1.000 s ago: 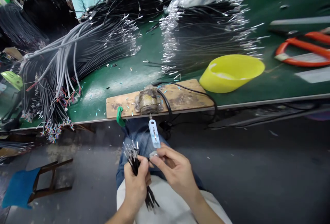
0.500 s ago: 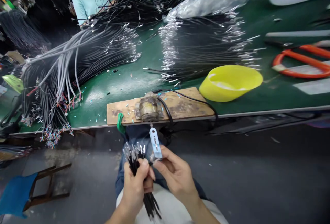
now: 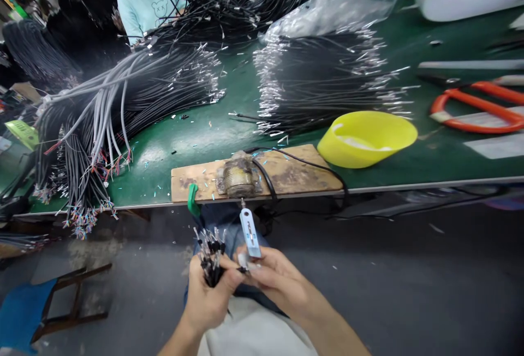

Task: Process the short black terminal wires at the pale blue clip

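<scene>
My left hand [image 3: 210,290] is closed around a bundle of short black cables [image 3: 212,260], their stripped silvery ends pointing up and away from me. One black cable end sticks out sideways past its thumb toward the other hand. My right hand [image 3: 274,277] has its fingers pinched at that cable's tip, just below a light blue slotted tool head [image 3: 250,233]. This head sits on the shaft of a small motor [image 3: 238,176] fixed to a wooden board [image 3: 295,167]. Fingers partly hide the pinched tip.
On the green table [image 3: 164,143] lie piles of black cables [image 3: 319,83] and grey cables [image 3: 110,94]. A yellow container [image 3: 366,140] stands beside the board; orange-handled scissors [image 3: 478,107] lie at right. A person [image 3: 149,4] sits across. A blue chair [image 3: 28,312] is at lower left.
My left hand has turned, tipping the cable bundle so its ends face me more. The right hand's fingers have come in closer below the blue head. The view has shifted slightly.
</scene>
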Tool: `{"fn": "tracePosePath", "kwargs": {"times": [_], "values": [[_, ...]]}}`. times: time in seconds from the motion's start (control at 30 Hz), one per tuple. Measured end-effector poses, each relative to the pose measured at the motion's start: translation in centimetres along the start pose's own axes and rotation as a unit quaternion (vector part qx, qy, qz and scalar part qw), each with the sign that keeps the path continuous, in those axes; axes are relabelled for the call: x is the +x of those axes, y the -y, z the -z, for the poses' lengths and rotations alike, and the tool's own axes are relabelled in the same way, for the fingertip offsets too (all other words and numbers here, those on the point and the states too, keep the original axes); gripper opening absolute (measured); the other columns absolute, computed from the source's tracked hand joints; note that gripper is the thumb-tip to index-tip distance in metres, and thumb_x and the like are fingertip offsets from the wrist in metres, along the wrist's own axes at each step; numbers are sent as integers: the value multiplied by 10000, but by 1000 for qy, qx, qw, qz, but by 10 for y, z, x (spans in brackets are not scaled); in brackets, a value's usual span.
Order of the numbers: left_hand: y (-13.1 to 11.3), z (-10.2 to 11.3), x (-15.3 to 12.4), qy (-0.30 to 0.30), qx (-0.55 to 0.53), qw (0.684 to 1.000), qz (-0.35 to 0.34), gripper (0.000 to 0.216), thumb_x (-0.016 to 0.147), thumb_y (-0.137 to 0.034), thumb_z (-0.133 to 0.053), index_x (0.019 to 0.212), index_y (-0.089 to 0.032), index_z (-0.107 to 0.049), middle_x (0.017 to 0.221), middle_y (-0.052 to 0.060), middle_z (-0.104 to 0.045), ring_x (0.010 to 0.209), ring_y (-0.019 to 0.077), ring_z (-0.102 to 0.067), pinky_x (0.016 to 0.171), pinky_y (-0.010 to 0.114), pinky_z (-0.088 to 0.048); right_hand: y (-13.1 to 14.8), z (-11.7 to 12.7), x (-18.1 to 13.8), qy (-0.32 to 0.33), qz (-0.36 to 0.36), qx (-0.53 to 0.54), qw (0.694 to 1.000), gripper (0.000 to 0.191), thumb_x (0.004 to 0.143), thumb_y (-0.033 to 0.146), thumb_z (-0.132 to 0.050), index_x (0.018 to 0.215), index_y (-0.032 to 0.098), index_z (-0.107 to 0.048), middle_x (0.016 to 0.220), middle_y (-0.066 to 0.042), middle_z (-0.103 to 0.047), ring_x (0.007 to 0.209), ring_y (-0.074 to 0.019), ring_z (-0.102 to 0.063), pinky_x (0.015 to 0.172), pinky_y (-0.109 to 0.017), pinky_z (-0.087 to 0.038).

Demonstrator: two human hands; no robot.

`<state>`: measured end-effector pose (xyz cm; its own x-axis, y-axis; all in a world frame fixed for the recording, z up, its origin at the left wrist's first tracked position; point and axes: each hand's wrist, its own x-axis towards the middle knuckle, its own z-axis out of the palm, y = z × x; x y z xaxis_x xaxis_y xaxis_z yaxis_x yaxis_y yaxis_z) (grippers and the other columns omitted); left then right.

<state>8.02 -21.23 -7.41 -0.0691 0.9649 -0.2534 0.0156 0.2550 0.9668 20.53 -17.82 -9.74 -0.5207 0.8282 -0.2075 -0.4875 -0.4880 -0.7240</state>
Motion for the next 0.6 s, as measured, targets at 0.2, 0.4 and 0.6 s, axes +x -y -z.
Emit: {"fn": "tracePosePath", "kwargs": {"times": [0.2,0.4,0.6], "values": [[-9,0,0,12,50,998,-36,245,657,-432,-697,543,-220,-744,482,43,-577,501,179,-483,592,336,-428,14,7,12,11,-46,-2,999,307,544,378,-724,486,167,-509,458,66,-339,442,-72,-228,427,-220,-219],[-9,-2,-8,-39,86,993,-70,165,631,-412,-711,580,-266,-769,483,46,-623,487,194,-493,597,356,-425,29,8,28,-136,83,-80,984,447,602,577,-679,493,175,-515,480,37,-418,457,-94,-322,419,-229,-271],[-13,-6,-7,-100,102,985,-94,72,638,-334,-730,609,-280,-768,555,58,-683,561,221,-559,657,350,-436,29,-10,37,-99,60,-12,993,480,532,630,-708,552,169,-574,505,29,-480,441,-95,-389,423,-224,-344]]}}
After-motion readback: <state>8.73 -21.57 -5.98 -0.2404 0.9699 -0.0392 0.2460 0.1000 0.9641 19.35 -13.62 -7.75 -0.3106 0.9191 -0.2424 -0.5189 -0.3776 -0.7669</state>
